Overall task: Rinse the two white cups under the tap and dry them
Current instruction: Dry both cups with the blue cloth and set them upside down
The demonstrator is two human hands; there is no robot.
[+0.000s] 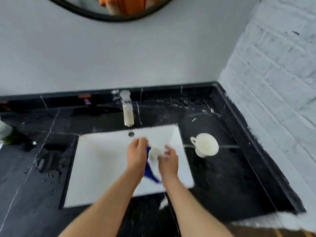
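Over the white sink (102, 168) my left hand (136, 156) and my right hand (168, 162) are close together. Between them sits a white cup (155, 153), blurred by motion, with a blue and white cloth (151, 173) hanging below it. My left hand appears to grip the cloth and my right hand the cup. The second white cup (206, 145) stands upright on the black counter, right of the sink, its handle pointing left. The tap (128, 110) is behind the sink, and no water is visible.
The black marble counter (230, 177) surrounds the sink, wet on the left side. A green-tinted bottle (6, 134) stands at the far left edge. A white brick wall (273, 74) closes the right side. A round mirror (111, 9) hangs above.
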